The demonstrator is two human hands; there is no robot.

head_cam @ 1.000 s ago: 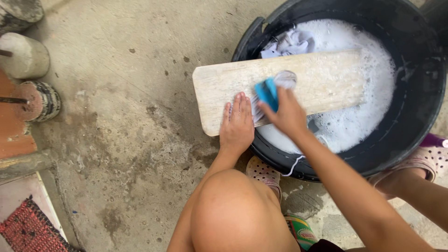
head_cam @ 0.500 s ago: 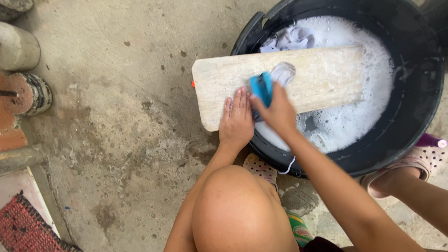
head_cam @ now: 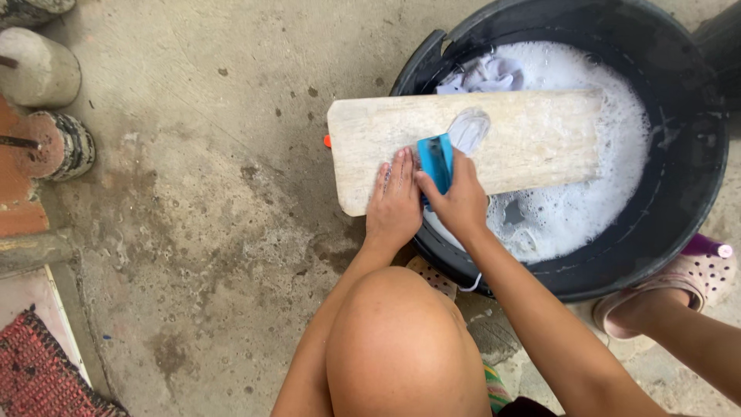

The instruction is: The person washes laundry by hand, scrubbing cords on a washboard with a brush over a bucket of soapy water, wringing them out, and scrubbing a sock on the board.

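Head view: right hand (head_cam: 461, 202) clamped round blue brush (head_cam: 436, 161), bristles down on wooden board (head_cam: 532, 135). Small pale cloth (head_cam: 469, 128) lies on board just past brush tip, touching it. Left hand (head_cam: 395, 205) flat, fingers together, pressing board's near edge right beside right hand. Board spans black tub (head_cam: 679, 193) w/ soapy water (head_cam: 571, 208) beyond & under both hands; more laundry (head_cam: 486, 73) in suds behind board. Concrete floor (head_cam: 201, 177) to left of left hand, bare knee below
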